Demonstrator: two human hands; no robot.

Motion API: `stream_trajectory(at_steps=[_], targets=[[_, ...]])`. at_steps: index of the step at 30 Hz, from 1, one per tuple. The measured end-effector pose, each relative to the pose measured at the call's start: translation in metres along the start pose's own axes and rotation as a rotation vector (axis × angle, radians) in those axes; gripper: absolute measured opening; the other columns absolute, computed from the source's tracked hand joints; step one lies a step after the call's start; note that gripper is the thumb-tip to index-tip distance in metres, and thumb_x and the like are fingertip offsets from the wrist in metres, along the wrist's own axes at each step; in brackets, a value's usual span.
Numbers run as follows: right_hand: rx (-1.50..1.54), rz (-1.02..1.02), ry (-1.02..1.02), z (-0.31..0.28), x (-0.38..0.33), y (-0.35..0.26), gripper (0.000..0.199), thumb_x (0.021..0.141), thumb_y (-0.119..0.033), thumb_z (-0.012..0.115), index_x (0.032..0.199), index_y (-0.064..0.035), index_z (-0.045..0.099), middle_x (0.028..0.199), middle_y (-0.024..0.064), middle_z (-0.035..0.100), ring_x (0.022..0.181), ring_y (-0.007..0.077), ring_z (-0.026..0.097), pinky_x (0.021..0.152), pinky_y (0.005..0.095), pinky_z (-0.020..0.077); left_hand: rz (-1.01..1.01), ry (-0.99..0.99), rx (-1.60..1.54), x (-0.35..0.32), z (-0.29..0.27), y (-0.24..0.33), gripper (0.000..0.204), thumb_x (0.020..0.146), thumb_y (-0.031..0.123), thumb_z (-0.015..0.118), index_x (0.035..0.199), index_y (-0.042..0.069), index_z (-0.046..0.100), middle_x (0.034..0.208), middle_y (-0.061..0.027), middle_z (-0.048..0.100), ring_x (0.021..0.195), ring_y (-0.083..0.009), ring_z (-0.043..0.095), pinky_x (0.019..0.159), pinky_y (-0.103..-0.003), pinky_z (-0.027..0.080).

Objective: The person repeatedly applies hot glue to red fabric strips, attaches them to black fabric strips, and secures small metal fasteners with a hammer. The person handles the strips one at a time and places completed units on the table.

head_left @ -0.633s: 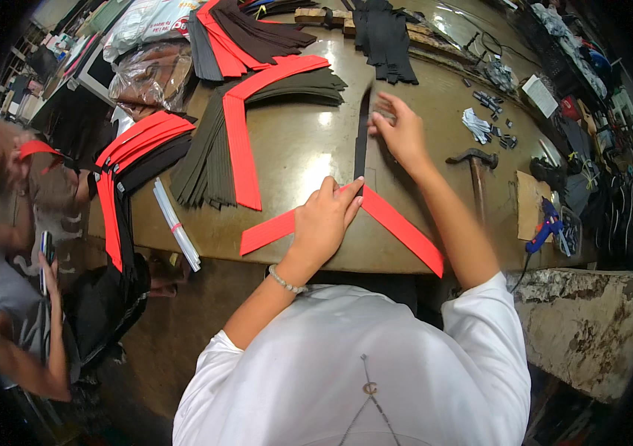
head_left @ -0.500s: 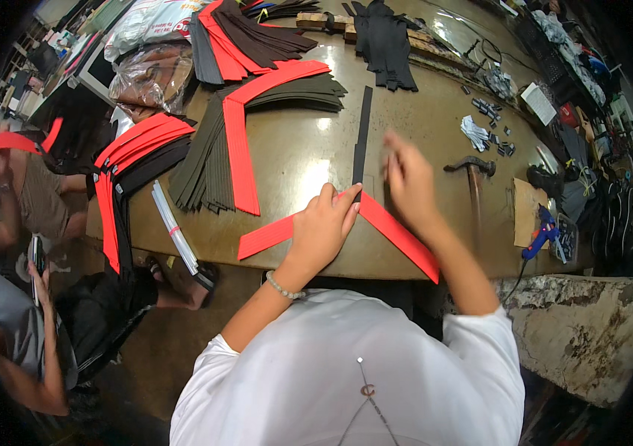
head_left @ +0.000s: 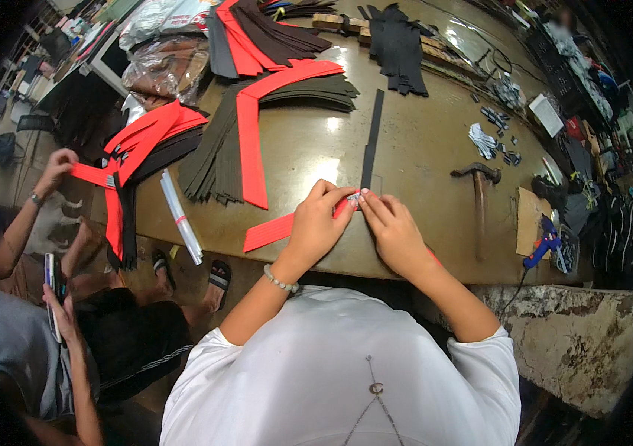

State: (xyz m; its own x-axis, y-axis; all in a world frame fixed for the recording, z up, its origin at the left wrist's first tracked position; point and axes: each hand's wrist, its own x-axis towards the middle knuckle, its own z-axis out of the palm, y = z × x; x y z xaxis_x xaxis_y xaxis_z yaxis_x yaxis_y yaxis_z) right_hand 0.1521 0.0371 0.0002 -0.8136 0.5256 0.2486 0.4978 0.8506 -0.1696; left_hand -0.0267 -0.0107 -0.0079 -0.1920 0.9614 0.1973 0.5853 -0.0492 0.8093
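Observation:
A bent red strap with stitched lines lies at the table's front edge. Its left arm shows; my right hand and forearm cover most of its right arm. My left hand grips it near the bend, thumb and fingers pressed together. Against its fingertips, the closed fingers of my right hand pinch the strap at the bend. A small grey piece shows between the two hands. From the bend a narrow black strip runs away from me, flat on the table; its near end is hidden by my fingertips.
Piles of red and dark straps lie to the left and behind, beside a bundle of white strips. At right are a hammer, small black pieces and a blue glue gun. A co-worker's hand holds a red strap.
My right hand has come down from beside the black strip to the bend, next to my left hand. At left, the co-worker's red strap has moved onto the pile there.

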Motion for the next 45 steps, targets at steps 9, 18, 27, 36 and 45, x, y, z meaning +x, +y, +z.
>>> stream_trajectory(at_steps=[9, 18, 27, 36, 45], targets=[[-0.377, 0.957, 0.255, -0.023, -0.074, 0.086, 0.047, 0.097, -0.026, 0.057, 0.136, -0.0001, 0.050, 0.137, 0.0214, 0.050, 0.122, 0.0398, 0.049, 0.102, 0.0461, 0.0392, 0.031, -0.018, 0.071, -0.007, 0.002, 0.003, 0.029, 0.089, 0.024, 0.066, 0.113, 0.007, 0.067, 0.106, -0.0126, 0.056, 0.086, -0.0319, 0.064, 0.075, -0.041, 0.053], [0.719, 1.048, 0.477, -0.076, -0.053, 0.061, 0.038, 0.104, -0.032, 0.048, 0.124, -0.0010, 0.054, 0.079, 0.0086, 0.055, 0.051, 0.0152, 0.052, 0.048, 0.0312, 0.0430, 0.032, 0.077, -0.177, -0.002, 0.000, -0.006, 0.027, 0.093, 0.013, 0.057, 0.118, 0.003, 0.061, 0.106, -0.0153, 0.052, 0.093, -0.0312, 0.059, 0.080, -0.039, 0.049], [0.362, 0.654, 0.023, -0.033, -0.013, -0.051, 0.030, 0.100, -0.020, 0.052, 0.119, 0.0034, 0.050, 0.088, 0.0327, 0.062, 0.082, 0.0499, 0.063, 0.067, 0.0512, 0.0481, 0.061, 0.172, -0.230, 0.000, 0.004, -0.013, 0.030, 0.098, 0.004, 0.038, 0.126, 0.001, 0.049, 0.109, -0.0193, 0.047, 0.096, -0.0327, 0.054, 0.089, -0.040, 0.045], [0.258, 0.673, -0.118, -0.032, -0.019, -0.052, 0.031, 0.098, -0.026, 0.057, 0.104, 0.0033, 0.049, 0.077, 0.0311, 0.061, 0.076, 0.0507, 0.061, 0.061, 0.0529, 0.0468, 0.041, 0.140, -0.231, 0.001, 0.003, -0.010, 0.026, 0.099, 0.006, 0.039, 0.122, 0.000, 0.051, 0.112, -0.0211, 0.048, 0.099, -0.0361, 0.055, 0.090, -0.042, 0.045], [0.172, 0.930, 0.540, -0.045, -0.074, 0.031, 0.035, 0.099, -0.031, 0.055, 0.107, 0.0029, 0.057, 0.090, 0.0279, 0.065, 0.084, 0.0465, 0.063, 0.071, 0.0491, 0.0479, 0.037, 0.054, -0.082, -0.004, 0.003, 0.002, 0.022, 0.097, 0.013, 0.049, 0.112, 0.004, 0.062, 0.102, -0.0182, 0.055, 0.089, -0.0340, 0.060, 0.076, -0.041, 0.050]])
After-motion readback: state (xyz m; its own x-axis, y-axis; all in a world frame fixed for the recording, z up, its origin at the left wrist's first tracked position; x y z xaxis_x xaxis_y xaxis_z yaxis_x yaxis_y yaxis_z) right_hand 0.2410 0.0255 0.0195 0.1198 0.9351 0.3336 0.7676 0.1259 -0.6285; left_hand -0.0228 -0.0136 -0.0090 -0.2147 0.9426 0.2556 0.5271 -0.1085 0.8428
